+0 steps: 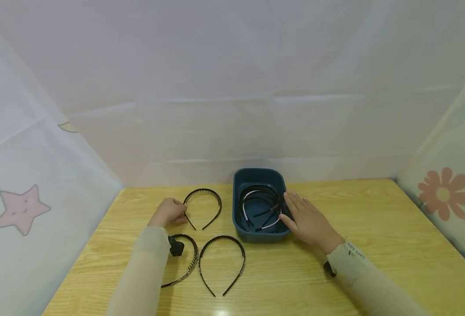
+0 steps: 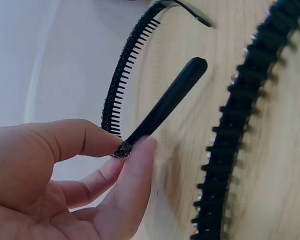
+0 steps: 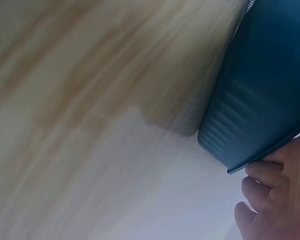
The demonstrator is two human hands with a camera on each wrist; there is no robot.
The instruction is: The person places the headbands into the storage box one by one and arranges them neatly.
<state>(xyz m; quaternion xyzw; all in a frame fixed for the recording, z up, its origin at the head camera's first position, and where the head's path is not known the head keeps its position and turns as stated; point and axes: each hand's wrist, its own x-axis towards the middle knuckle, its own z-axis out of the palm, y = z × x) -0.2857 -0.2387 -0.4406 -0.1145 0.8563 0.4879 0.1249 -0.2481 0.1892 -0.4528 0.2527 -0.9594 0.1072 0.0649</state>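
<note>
Leftmost, the left sleeve [image 1: 143, 263] partly hides a sideways headband [image 1: 196, 258] on the yellow worktop [image 1: 374, 237]; its black arch bulges right. Beyond it, the left hand [image 1: 171, 211] has its grip pinching the left leg of the held headband [image 1: 203, 191] between thumb and fingertips. That black, toothed band is left of the blue bin [image 1: 261, 238], its crown toward the pale backdrop [image 1: 256, 109] and tips nearward, so its long axis runs far to near; whether it touches the worktop is unclear. Further right and nearer, a third headband [image 1: 222, 237] points the same way. Next stands the bin, also lengthwise far to near, several stacked headbands [image 1: 260, 188] inside. The right hand [image 1: 310, 223] touches its right rim, fingers straight and laid together.
</note>
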